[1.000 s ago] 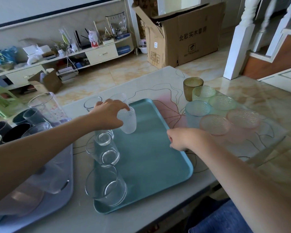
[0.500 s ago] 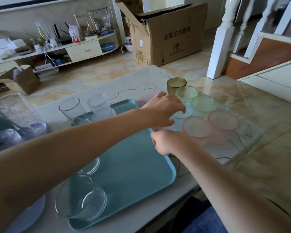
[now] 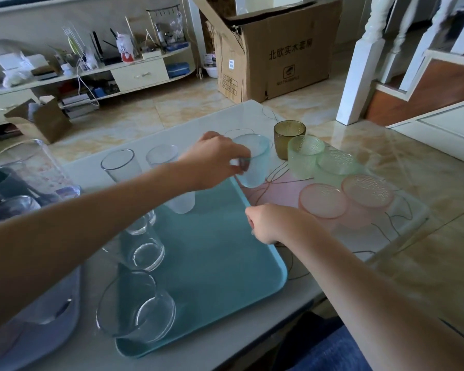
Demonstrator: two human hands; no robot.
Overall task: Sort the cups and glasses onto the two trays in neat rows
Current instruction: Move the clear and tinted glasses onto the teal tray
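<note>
**Blue cup held upright over the tray's far right edge**

The left hand (image 3: pixel 214 162) grips a pale blue cup (image 3: pixel 253 163) by its side, fingers and thumb curled round the wall. The cup stands upright, mouth up, long axis near vertical, base just above the far right edge of the teal tray (image 3: pixel 220 253). The right hand (image 3: pixel 272 223) sits at the tray's right rim, fingers curled at the edge; whether it pinches the rim cannot be told.

On the tray, a frosted cup (image 3: pixel 181 203) stands near the far end, and clear glasses (image 3: pixel 145 250) run in a row down its left side, nearest one (image 3: pixel 137 314) at the front corner. The tray's middle and right side are bare. Beyond the tray's far edge stand two more clear glasses (image 3: pixel 119 164).

Right of the tray, close together on the table (image 3: pixel 364 236), are an amber cup (image 3: pixel 289 139), two green cups (image 3: pixel 306 153) and two pink cups (image 3: pixel 323 202). A second, grey tray (image 3: pixel 51 330) lies at the left.

The table is glossy with a line pattern. Behind it are a tiled floor, a cardboard box (image 3: pixel 273 46), a low shelf (image 3: pixel 97 73) and white stair posts (image 3: pixel 364 60).
</note>
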